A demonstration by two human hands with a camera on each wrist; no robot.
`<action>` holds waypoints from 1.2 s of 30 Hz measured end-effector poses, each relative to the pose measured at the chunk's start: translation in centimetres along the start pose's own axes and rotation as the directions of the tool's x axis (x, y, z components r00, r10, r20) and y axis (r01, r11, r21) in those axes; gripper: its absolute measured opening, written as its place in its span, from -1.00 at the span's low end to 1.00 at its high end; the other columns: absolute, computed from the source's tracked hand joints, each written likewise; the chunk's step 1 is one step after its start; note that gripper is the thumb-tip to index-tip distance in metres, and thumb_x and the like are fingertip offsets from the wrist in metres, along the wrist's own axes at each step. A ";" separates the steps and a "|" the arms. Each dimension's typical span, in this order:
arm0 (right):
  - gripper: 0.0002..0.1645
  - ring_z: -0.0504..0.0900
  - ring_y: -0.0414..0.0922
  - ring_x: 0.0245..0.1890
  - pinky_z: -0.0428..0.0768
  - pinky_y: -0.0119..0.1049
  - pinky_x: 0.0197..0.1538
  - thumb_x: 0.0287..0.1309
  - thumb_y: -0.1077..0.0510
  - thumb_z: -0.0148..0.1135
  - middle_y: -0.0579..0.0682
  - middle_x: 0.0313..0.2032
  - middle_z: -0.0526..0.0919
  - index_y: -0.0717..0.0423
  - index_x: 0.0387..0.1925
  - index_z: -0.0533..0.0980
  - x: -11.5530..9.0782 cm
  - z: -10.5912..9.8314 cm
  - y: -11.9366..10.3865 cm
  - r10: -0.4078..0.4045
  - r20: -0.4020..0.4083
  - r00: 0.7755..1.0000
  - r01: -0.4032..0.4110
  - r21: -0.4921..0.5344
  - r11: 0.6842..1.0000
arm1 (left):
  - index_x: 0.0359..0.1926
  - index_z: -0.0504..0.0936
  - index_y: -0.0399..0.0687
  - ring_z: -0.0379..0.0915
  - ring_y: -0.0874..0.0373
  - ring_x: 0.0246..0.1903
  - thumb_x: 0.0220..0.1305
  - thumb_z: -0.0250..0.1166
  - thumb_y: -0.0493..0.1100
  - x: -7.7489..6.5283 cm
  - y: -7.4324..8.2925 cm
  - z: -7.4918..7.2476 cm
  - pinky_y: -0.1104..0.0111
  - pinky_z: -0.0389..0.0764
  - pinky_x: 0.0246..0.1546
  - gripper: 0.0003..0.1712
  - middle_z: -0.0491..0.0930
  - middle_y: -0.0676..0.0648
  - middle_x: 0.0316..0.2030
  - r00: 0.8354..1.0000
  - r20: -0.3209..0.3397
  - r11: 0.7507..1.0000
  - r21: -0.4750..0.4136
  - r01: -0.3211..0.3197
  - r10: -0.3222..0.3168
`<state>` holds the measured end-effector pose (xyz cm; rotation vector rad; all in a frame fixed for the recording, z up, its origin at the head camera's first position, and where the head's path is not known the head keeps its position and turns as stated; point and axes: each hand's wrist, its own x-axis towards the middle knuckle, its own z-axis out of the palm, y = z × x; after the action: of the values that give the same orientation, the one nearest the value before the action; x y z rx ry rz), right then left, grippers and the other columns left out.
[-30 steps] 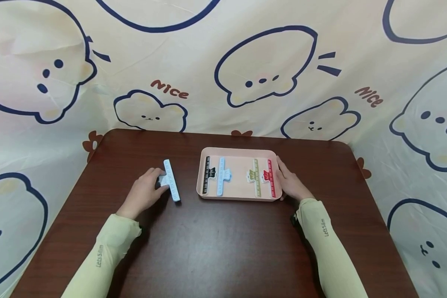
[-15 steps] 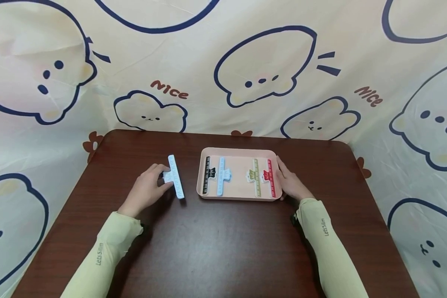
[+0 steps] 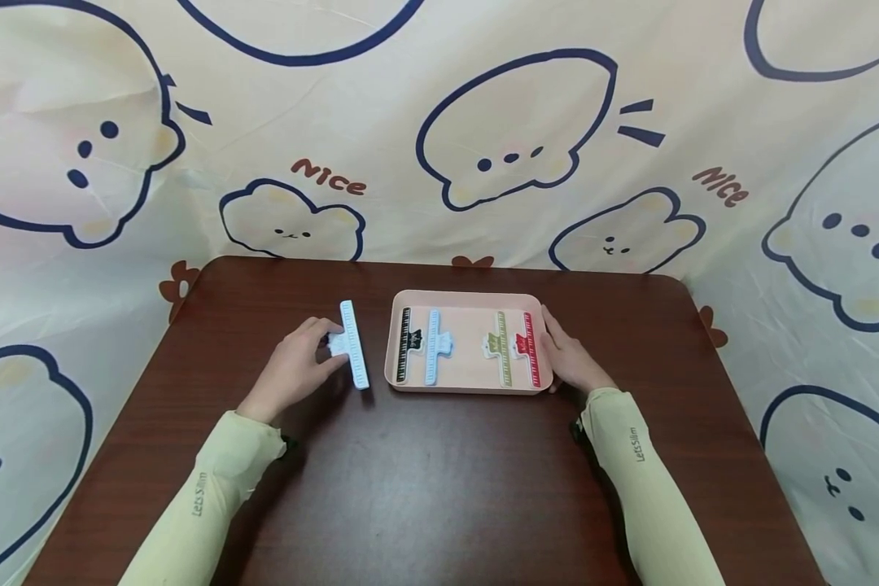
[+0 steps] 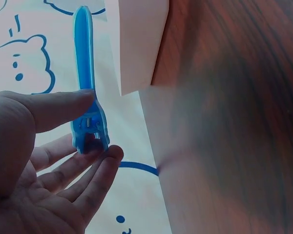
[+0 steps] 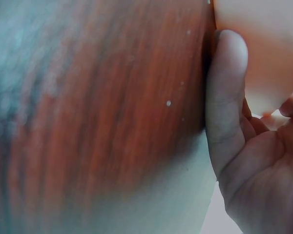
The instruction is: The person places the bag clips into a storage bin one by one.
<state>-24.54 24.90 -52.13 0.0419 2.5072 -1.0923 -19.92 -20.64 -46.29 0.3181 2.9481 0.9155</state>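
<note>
My left hand (image 3: 293, 370) pinches a light blue ruler clip (image 3: 355, 346) by its shaped handle, thumb on one side and fingertips on the other. The clip's long bar points away from the palm, tilted slightly, left of the tray. Its small spring shows in the left wrist view, where the blue clip (image 4: 84, 53) is seen end-on. A pale pink tray (image 3: 469, 301) stands to the right. Against its right end rests my right hand (image 3: 575, 362), fingers along the wall and the thumb (image 5: 227, 73) straight by the near corner.
Inside the tray lie a black ruler clip (image 3: 404, 346), another light blue clip (image 3: 432, 348), a green clip (image 3: 503, 350) and a red clip (image 3: 531, 350). The dark wooden table (image 3: 425, 488) meets a cartoon-printed cloth (image 3: 381, 122) behind and at both sides.
My left hand has moved right and slightly away from me with the blue clip, bringing it nearer the tray. The right hand and the tray stay in place.
</note>
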 end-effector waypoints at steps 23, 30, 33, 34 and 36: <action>-0.24 0.65 0.03 -0.63 0.68 -0.10 -0.45 0.64 -0.24 -0.31 0.37 0.20 0.50 -0.52 0.63 -0.37 0.1 -0.2 -0.3 -0.020 0.000 1.000 0.020 0.007 1.000 | 0.23 0.54 -0.24 0.63 -0.18 -0.01 0.29 0.47 -0.23 1.4 2.4 0.9 -0.02 0.69 0.07 -0.47 0.54 -0.24 0.08 0.999 0.037 1.000 -0.012 -0.025 0.026; -0.24 0.64 0.03 -0.63 0.68 -0.10 -0.45 0.64 -0.24 -0.31 0.35 0.31 0.42 -0.53 0.63 -0.37 0.0 -0.1 -0.2 -0.010 -0.003 1.000 0.010 0.003 1.000 | 0.24 0.55 -0.22 0.61 -0.15 -0.03 0.28 0.48 -0.21 1.8 3.2 1.5 0.00 0.69 0.06 -0.45 0.55 -0.23 0.10 0.998 0.051 0.999 -0.008 -0.040 0.040; -0.24 0.64 0.04 -0.62 0.68 -0.11 -0.44 0.63 -0.24 -0.30 0.34 0.31 0.42 -0.55 0.62 -0.39 -0.1 0.0 -0.2 0.001 0.003 1.000 -0.001 0.002 1.000 | 0.23 0.55 -0.21 0.61 -0.15 -0.03 0.27 0.49 -0.21 2.1 3.6 1.7 0.02 0.70 0.06 -0.45 0.56 -0.20 0.08 0.997 0.060 0.999 -0.009 -0.051 0.051; -0.23 0.64 0.04 -0.62 0.68 -0.11 -0.44 0.63 -0.25 -0.29 0.34 0.30 0.43 -0.56 0.62 -0.39 -0.1 0.0 -0.1 0.006 0.005 1.000 -0.006 0.004 1.000 | 0.23 0.55 -0.21 0.61 -0.14 -0.03 0.27 0.49 -0.21 2.2 3.8 1.8 0.03 0.70 0.05 -0.45 0.56 -0.20 0.07 0.996 0.062 0.998 -0.006 -0.058 0.058; -0.22 0.63 0.05 -0.61 0.68 -0.12 -0.43 0.62 -0.26 -0.28 0.33 0.28 0.45 -0.57 0.61 -0.39 0.0 0.0 -0.2 0.011 0.006 1.000 -0.011 0.009 1.000 | 0.22 0.55 -0.22 0.62 -0.15 -0.03 0.26 0.49 -0.21 2.6 4.2 1.9 0.04 0.70 0.04 -0.46 0.56 -0.19 0.06 0.995 0.065 0.997 -0.005 -0.075 0.075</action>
<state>-24.53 24.81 -52.00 0.0541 2.4940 -1.0975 -21.48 -15.70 -45.44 0.4523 2.8932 0.8990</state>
